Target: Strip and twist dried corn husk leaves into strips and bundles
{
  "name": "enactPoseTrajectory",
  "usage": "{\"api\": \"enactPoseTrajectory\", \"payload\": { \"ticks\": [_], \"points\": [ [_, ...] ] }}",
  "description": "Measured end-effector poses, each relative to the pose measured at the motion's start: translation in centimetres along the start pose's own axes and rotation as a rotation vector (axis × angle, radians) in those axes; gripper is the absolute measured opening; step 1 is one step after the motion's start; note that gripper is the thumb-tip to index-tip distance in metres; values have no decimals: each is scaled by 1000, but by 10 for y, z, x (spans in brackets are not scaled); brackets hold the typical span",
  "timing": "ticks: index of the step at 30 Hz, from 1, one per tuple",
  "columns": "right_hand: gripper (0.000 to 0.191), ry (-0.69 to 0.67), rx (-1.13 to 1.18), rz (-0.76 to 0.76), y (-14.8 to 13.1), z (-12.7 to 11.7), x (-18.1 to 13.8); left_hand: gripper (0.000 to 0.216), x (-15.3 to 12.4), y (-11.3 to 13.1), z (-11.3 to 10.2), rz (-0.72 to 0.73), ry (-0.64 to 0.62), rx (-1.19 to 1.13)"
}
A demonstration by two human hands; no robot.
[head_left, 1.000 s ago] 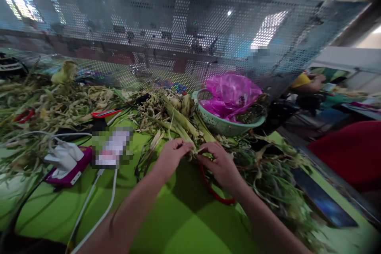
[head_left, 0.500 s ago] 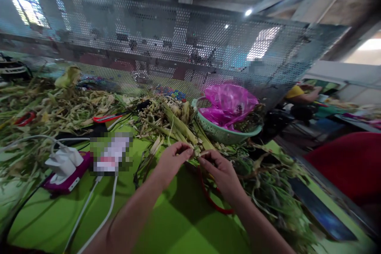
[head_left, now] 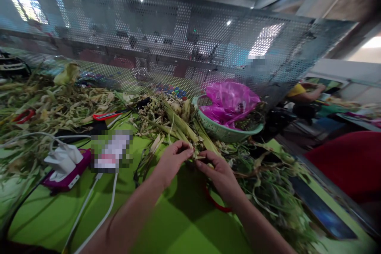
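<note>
Both my hands meet at the near end of a bundle of pale green stalks (head_left: 181, 124) lying on the green table (head_left: 178, 222). My left hand (head_left: 169, 162) is closed, its fingertips pinching the stalk ends. My right hand (head_left: 218, 172) is closed too, pinching the same ends from the right. A red loop, perhaps scissor handles (head_left: 216, 203), lies on the table under my right wrist, partly hidden.
Dry leaves and stalks (head_left: 59, 105) cover the table's left and back. A teal colander (head_left: 226, 129) holds a pink plastic bag (head_left: 230, 99). White charger and magenta phone (head_left: 67, 162) lie left with cables. A perforated metal screen (head_left: 184, 43) stands behind. Another person's arm (head_left: 303, 91) shows far right.
My hands stay at the stalk ends, the fingers shifting slightly closer together. The camera view has tilted a little.
</note>
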State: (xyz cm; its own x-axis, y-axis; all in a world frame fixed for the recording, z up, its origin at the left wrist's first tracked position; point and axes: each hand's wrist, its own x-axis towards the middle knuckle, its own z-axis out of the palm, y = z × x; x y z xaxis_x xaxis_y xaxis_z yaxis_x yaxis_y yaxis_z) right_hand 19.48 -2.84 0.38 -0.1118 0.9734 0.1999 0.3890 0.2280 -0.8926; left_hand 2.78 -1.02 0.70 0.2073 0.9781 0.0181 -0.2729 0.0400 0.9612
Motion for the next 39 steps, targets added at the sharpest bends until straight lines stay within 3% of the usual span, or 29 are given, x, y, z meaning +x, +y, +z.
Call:
{"api": "enactPoseTrajectory", "payload": {
  "ticks": [4,9,15,18,22,26,32,36,39],
  "points": [
    [26,76,-48,-44,-4,-5,-1,15,1,-4,-2,30,-36,157],
    [22,105,-32,-52,-5,-7,-1,14,0,-11,-1,63,-179,353],
    [22,179,82,7,-3,-8,1,27,-1,-13,0,25,-199,274],
    [21,125,-4,-8,-4,-19,5,24,-1,-9,-3,9,-109,277],
    [17,-151,-504,-11,-6,-39,7,20,1,1,-9,-45,88,219],
    [38,-360,-873,-18,-8,-40,-1,15,4,10,-14,-17,221,122],
    [60,-376,-1067,28,-15,-32,-17,13,6,13,-15,-55,261,-66],
    [53,-383,-996,10,-14,-30,-18,23,8,13,-16,-41,295,-98],
    [44,-343,-963,77,-14,-28,-15,23,9,12,-19,-18,310,-61]
  ]
}}
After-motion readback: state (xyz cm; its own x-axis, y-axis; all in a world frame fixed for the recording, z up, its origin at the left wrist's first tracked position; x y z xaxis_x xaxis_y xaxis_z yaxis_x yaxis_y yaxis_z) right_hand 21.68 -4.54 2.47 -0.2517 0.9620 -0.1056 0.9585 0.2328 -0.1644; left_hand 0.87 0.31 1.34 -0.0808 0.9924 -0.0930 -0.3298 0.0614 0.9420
